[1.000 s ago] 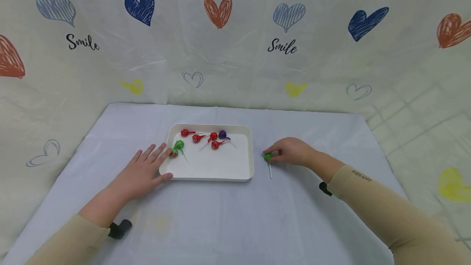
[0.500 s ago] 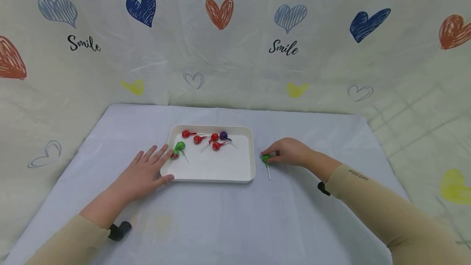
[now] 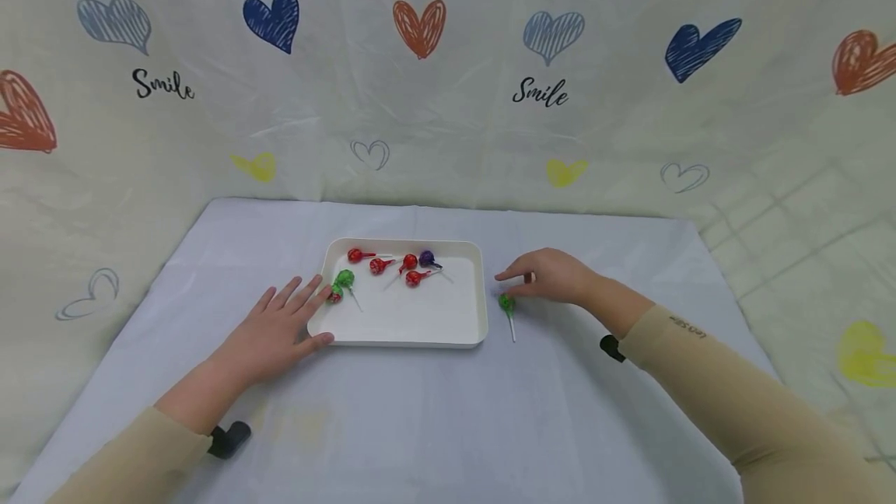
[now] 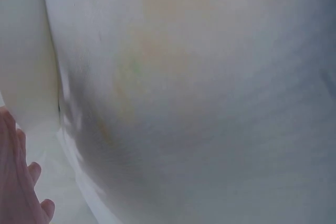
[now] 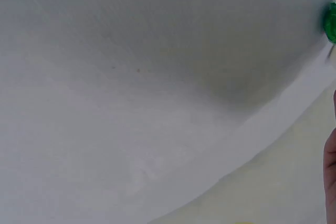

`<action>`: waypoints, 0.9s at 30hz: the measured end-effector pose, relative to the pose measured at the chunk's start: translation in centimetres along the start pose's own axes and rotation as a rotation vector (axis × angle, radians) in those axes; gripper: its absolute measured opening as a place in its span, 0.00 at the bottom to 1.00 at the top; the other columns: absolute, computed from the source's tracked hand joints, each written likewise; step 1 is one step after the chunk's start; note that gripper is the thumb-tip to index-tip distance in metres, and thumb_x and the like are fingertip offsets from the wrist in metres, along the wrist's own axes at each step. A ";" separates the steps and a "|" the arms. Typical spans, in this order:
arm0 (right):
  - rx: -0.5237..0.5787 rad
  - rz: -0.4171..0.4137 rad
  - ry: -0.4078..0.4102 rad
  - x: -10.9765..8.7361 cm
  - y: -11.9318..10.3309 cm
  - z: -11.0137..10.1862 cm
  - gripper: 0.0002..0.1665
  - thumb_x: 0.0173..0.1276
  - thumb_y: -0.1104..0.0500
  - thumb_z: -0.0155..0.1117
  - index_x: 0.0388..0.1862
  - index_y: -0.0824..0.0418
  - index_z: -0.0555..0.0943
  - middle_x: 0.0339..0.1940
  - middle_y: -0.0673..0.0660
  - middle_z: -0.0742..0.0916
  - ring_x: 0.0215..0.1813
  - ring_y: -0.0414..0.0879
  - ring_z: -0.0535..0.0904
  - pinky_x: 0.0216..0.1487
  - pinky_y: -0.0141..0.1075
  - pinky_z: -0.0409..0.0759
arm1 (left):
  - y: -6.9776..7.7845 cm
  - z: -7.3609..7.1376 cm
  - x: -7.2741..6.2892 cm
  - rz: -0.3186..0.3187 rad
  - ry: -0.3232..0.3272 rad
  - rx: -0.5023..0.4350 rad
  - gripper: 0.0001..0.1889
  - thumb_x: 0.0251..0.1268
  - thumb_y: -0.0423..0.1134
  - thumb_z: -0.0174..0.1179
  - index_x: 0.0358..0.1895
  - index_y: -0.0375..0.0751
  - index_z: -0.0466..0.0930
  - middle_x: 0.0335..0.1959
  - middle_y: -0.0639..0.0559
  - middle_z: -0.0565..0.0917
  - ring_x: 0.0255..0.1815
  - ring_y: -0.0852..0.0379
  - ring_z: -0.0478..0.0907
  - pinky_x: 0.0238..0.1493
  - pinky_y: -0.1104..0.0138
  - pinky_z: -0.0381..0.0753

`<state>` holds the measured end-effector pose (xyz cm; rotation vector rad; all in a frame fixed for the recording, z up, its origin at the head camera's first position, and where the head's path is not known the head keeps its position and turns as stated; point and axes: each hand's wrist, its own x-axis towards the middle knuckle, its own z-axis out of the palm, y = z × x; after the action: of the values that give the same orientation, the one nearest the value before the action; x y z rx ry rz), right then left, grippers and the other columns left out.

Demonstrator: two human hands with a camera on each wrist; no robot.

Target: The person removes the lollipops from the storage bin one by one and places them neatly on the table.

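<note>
In the head view, a green-wrapped lollipop lies on the white cloth just right of the white tray, its stick pointing toward me. Above it hovers my right hand, with index finger and thumb apart and nothing between them. My left hand lies with fingers spread against the tray's left side, thumb at the front corner. Inside the tray are several red lollipops, a purple lollipop and two green ones near my left fingertips. The right wrist view catches only the green wrapper at its edge.
A white cloth covers the table, with a faint yellowish stain near the front left. Behind the table hangs a pale curtain printed with hearts and "Smile".
My right hand has let go of the green lollipop after sliding it slightly left, and has risen off it. My left hand keeps its place at the tray.
</note>
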<state>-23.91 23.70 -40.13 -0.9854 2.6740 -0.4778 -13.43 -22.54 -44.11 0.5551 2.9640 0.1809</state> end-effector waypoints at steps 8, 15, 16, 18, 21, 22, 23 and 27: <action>-0.013 0.000 0.008 1.7 -1.6 -1.1 0.21 0.64 0.51 0.73 0.56 0.48 0.86 0.49 0.48 0.89 0.40 0.39 0.80 0.41 0.37 0.79 | -0.3 0.3 0.0 0.004 -0.003 0.005 0.47 0.67 0.72 0.47 0.80 0.48 0.50 0.81 0.47 0.49 0.80 0.38 0.43 0.75 0.39 0.40; -0.044 0.008 -0.024 4.0 -3.6 -1.5 0.22 0.64 0.49 0.72 0.57 0.46 0.86 0.50 0.47 0.88 0.42 0.41 0.80 0.42 0.37 0.78 | -0.4 0.4 0.2 0.004 -0.009 0.003 0.49 0.64 0.77 0.39 0.80 0.48 0.49 0.81 0.47 0.49 0.80 0.38 0.43 0.75 0.40 0.39; -0.044 0.013 -0.030 4.3 -3.9 -1.5 0.21 0.64 0.48 0.72 0.57 0.46 0.86 0.50 0.47 0.88 0.42 0.41 0.80 0.42 0.37 0.78 | -0.4 0.4 0.2 0.003 -0.010 0.007 0.50 0.64 0.77 0.39 0.80 0.47 0.49 0.81 0.47 0.49 0.80 0.38 0.43 0.75 0.40 0.39; -0.041 0.017 -0.038 5.0 -4.5 -1.5 0.22 0.64 0.48 0.72 0.57 0.45 0.86 0.50 0.47 0.88 0.42 0.41 0.79 0.41 0.36 0.78 | -0.5 0.6 0.3 0.000 -0.012 0.014 0.50 0.64 0.77 0.39 0.80 0.47 0.49 0.81 0.47 0.49 0.80 0.38 0.43 0.75 0.40 0.39; -0.029 0.002 -0.038 5.8 -5.3 -1.7 0.22 0.64 0.49 0.73 0.57 0.45 0.85 0.49 0.47 0.89 0.41 0.41 0.79 0.39 0.37 0.78 | -0.5 0.6 0.3 -0.007 -0.014 0.014 0.48 0.66 0.75 0.44 0.80 0.47 0.49 0.81 0.47 0.49 0.80 0.38 0.43 0.75 0.40 0.39; -0.029 -0.005 -0.038 6.0 -5.5 -1.7 0.22 0.64 0.49 0.73 0.58 0.45 0.85 0.49 0.47 0.89 0.41 0.41 0.78 0.39 0.36 0.78 | -0.5 0.6 0.3 -0.008 -0.014 0.013 0.48 0.66 0.74 0.45 0.80 0.47 0.48 0.81 0.47 0.49 0.80 0.38 0.43 0.75 0.40 0.39; -0.031 -0.013 -0.040 6.2 -5.6 -1.8 0.22 0.64 0.49 0.73 0.58 0.45 0.85 0.50 0.47 0.88 0.41 0.41 0.78 0.39 0.36 0.78 | -0.4 0.6 0.3 -0.009 -0.015 0.011 0.48 0.67 0.73 0.46 0.80 0.47 0.48 0.81 0.47 0.49 0.80 0.38 0.43 0.75 0.40 0.39; -0.033 -0.025 -0.051 7.0 -6.0 -1.9 0.22 0.64 0.49 0.73 0.58 0.46 0.85 0.49 0.46 0.89 0.39 0.41 0.78 0.38 0.35 0.78 | -0.3 0.5 0.3 -0.007 -0.018 0.003 0.47 0.67 0.72 0.47 0.81 0.47 0.48 0.81 0.47 0.48 0.80 0.38 0.43 0.75 0.39 0.39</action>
<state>-26.29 15.19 -36.93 -1.0267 2.6358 -0.4089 -13.73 -22.69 -44.68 0.5431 2.9492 0.1703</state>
